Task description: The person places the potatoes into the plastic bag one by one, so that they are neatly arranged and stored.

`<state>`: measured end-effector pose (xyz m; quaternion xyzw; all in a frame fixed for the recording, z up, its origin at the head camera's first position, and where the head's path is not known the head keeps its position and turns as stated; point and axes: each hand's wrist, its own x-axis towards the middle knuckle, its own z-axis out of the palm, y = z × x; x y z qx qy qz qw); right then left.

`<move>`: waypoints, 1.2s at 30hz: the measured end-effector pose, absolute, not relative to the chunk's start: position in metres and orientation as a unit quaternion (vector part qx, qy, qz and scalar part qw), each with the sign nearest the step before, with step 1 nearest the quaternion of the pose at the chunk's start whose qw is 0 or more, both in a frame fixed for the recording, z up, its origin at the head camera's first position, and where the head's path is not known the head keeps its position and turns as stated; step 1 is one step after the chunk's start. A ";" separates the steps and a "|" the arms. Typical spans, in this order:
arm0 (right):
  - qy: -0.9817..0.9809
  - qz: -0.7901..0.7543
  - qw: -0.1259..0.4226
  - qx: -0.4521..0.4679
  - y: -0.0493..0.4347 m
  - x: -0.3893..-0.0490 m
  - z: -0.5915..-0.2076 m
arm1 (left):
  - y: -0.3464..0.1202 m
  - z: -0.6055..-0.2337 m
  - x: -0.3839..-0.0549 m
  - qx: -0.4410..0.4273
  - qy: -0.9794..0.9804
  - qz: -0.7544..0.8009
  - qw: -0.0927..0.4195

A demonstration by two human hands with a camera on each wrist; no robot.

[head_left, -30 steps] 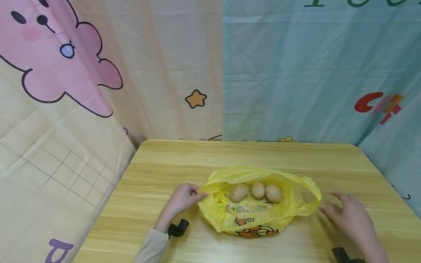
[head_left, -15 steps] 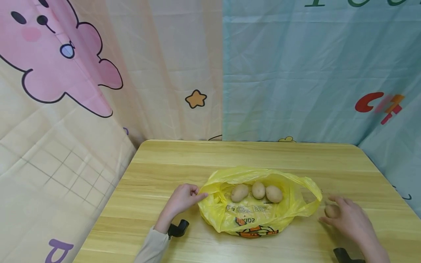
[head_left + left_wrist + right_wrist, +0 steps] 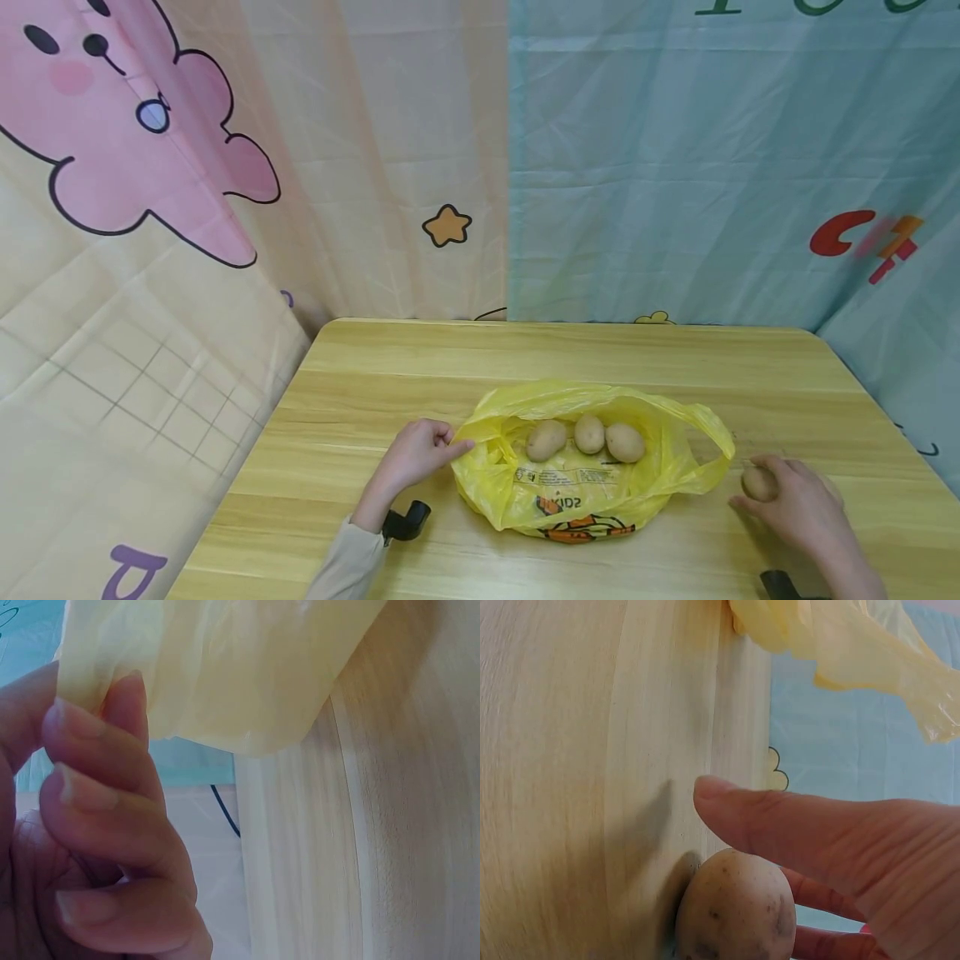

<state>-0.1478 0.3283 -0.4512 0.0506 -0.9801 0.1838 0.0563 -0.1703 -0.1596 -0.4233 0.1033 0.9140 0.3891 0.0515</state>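
Note:
A yellow plastic bag lies with its mouth open on the table, with three potatoes showing inside. At the bag's left rim, my left hand pinches the thin plastic between thumb and forefinger. The left wrist view shows the bag film at the fingertips. Right of the bag, my right hand is around a potato, thumb on the near side, fingers on the far side. A dark-spotted potato shows behind the thumb in the right wrist view. Another potato is partly hidden behind the right hand.
The wooden table runs back to printed curtains behind and at both sides. A bag handle loops toward the right hand. Dark wrist-worn cameras sit below the hands.
A potato has come into sight between the right thumb and fingers, then a second one right of that hand. The right hand shifts only slightly. My left hand and the bag stay put.

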 end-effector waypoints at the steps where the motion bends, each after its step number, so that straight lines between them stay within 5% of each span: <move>1: -0.980 0.187 0.054 0.050 0.329 -0.148 -0.451 | -0.160 -0.423 -0.170 0.103 0.914 0.389 0.051; 36: -0.978 0.193 0.068 0.027 0.328 -0.145 -0.450 | -0.158 -0.421 -0.168 0.111 0.913 0.391 0.038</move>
